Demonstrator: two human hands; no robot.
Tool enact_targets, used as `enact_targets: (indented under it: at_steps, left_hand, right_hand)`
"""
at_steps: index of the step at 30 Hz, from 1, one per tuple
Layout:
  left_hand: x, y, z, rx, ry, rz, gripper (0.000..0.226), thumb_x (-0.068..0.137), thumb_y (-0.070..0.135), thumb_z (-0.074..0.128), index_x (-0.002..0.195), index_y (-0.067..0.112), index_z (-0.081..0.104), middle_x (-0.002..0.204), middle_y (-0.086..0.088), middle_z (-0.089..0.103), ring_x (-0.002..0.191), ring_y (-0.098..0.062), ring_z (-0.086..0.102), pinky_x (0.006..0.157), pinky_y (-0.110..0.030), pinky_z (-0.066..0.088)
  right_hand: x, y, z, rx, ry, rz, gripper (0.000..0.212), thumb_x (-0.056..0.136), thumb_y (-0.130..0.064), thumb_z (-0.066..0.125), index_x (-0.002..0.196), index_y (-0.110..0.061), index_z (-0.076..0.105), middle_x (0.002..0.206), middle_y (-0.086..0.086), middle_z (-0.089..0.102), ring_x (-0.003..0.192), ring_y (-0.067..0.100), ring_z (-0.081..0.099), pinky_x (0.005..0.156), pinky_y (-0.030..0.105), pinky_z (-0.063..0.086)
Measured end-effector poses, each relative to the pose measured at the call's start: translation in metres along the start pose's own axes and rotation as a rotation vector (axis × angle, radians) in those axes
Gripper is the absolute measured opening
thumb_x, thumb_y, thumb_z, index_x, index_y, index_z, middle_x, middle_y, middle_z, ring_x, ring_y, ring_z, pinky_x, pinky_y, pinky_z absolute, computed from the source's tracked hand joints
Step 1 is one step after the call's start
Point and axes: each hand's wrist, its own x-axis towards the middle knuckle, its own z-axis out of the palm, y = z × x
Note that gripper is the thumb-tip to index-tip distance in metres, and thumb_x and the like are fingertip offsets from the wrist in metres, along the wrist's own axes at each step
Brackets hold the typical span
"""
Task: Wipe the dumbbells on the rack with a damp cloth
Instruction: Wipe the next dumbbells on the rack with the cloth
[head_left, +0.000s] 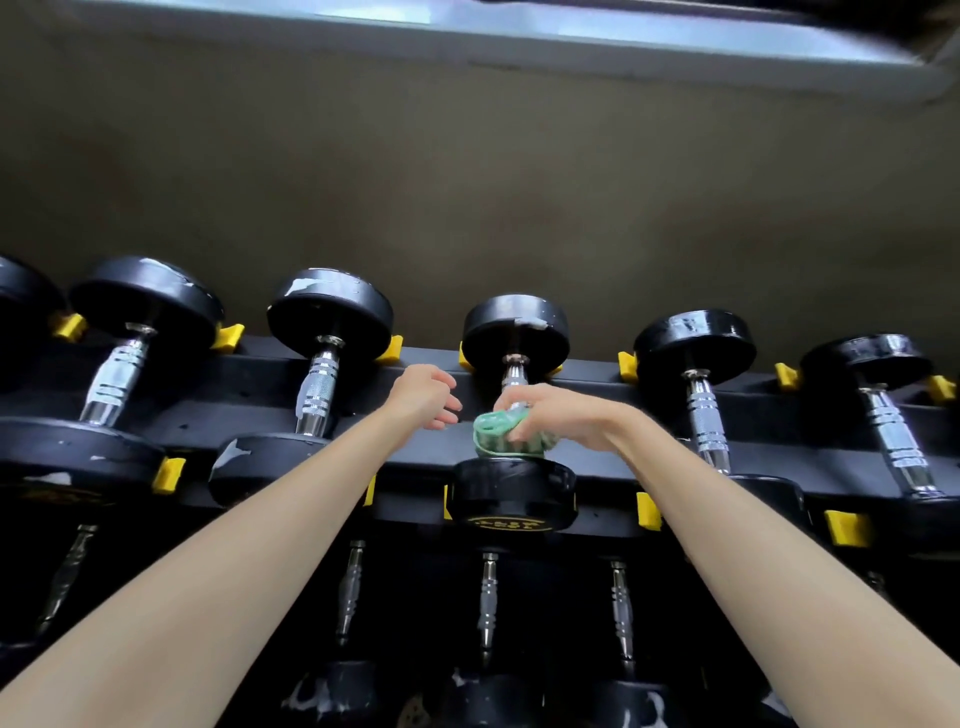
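Several black dumbbells with chrome handles lie in a row on the top shelf of a black rack (582, 395). My right hand (545, 415) grips a green cloth (501, 434) wrapped round the handle of the middle dumbbell (514, 325), just above its near head (511, 491). The cloth hides the lower part of that handle. My left hand (423, 395) hovers just left of that dumbbell, fingers loosely curled, holding nothing.
Neighbouring dumbbells (330, 312) (693, 338) sit to either side in yellow cradles (647, 512). A lower shelf holds more dumbbells (488, 597). Behind the rack rises a tan wall (467, 182) with a window ledge (519, 31) above.
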Motion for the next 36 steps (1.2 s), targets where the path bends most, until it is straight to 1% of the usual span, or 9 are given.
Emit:
enact_targets:
  at_steps: [3,7,11,15,18,22,28,32,36]
  left_hand:
    - [-0.014,0.004,0.007,0.033,-0.109,-0.024,0.029,0.092,0.000,0.030,0.102,0.006,0.057,0.087,-0.013,0.065,0.065,-0.018,0.059,0.061,-0.025,0.050]
    - [-0.027,0.001,0.014,0.061,-0.158,-0.054,0.024,0.093,0.002,0.033,0.107,0.012,0.050,0.095,-0.013,0.064,0.078,-0.021,0.059,0.068,-0.028,0.052]
    - [-0.034,-0.008,0.013,0.061,-0.171,-0.080,0.021,0.091,0.003,0.037,0.105,0.010,0.051,0.084,-0.008,0.065,0.080,-0.020,0.058,0.070,-0.028,0.049]
    - [-0.042,-0.015,0.008,0.064,-0.181,-0.075,0.020,0.090,0.000,0.042,0.100,0.008,0.057,0.074,-0.004,0.065,0.069,-0.015,0.058,0.065,-0.023,0.047]
    - [-0.044,-0.020,0.006,0.018,-0.172,-0.073,0.020,0.091,0.003,0.041,0.103,0.008,0.057,0.073,-0.004,0.066,0.071,-0.014,0.059,0.066,-0.024,0.049]
    - [-0.048,-0.023,0.007,-0.015,-0.169,-0.055,0.019,0.093,0.006,0.039,0.102,0.008,0.055,0.071,-0.003,0.064,0.071,-0.013,0.057,0.068,-0.026,0.047]
    - [-0.051,-0.027,0.005,-0.059,-0.182,-0.046,0.017,0.095,0.009,0.036,0.097,0.010,0.052,0.074,-0.003,0.063,0.076,-0.016,0.056,0.081,-0.033,0.046]
    - [-0.054,-0.026,0.004,-0.075,-0.184,-0.066,0.020,0.095,0.007,0.033,0.086,0.013,0.049,0.076,-0.004,0.063,0.081,-0.017,0.056,0.087,-0.034,0.046]
    - [-0.058,-0.025,0.001,-0.100,-0.194,-0.083,0.018,0.096,0.006,0.034,0.086,0.011,0.048,0.078,-0.004,0.063,0.082,-0.017,0.057,0.073,-0.026,0.048]
  right_hand:
    - [-0.016,0.018,-0.007,0.208,0.058,0.024,0.026,0.085,-0.002,0.052,0.095,-0.025,0.059,0.103,0.002,0.054,0.094,0.018,0.048,0.073,0.028,0.035]
    - [-0.040,0.027,-0.013,0.429,0.083,-0.045,0.022,0.089,0.000,0.048,0.095,-0.018,0.060,0.087,0.002,0.061,0.078,0.016,0.057,0.068,0.026,0.043]
    - [-0.063,0.035,-0.004,0.650,0.083,-0.131,0.019,0.095,-0.007,0.046,0.099,-0.015,0.063,0.085,-0.001,0.065,0.073,0.011,0.061,0.065,0.021,0.049]
    - [-0.062,0.064,0.011,1.219,0.453,-0.209,0.025,0.097,-0.007,0.041,0.117,-0.009,0.055,0.110,0.009,0.061,0.088,0.018,0.061,0.069,0.029,0.054]
    - [-0.055,0.089,0.027,1.382,0.748,-0.078,0.035,0.097,-0.005,0.041,0.132,-0.002,0.044,0.122,0.016,0.054,0.091,0.023,0.059,0.070,0.033,0.049]
    - [-0.050,0.096,0.055,1.454,0.785,0.029,0.037,0.098,-0.004,0.042,0.134,0.002,0.042,0.127,0.019,0.053,0.104,0.030,0.056,0.082,0.039,0.047]
    - [-0.049,0.067,0.073,1.244,0.896,-0.011,0.035,0.097,-0.005,0.045,0.132,-0.001,0.045,0.113,0.012,0.056,0.086,0.017,0.057,0.071,0.025,0.047]
    - [-0.054,0.044,0.068,0.659,0.931,0.038,0.031,0.095,-0.012,0.046,0.125,-0.007,0.050,0.105,0.006,0.057,0.090,0.016,0.053,0.067,0.025,0.042]
    - [-0.051,0.013,0.064,0.219,0.858,0.081,0.033,0.094,-0.016,0.043,0.126,-0.013,0.051,0.117,0.007,0.058,0.108,0.024,0.052,0.082,0.031,0.038]
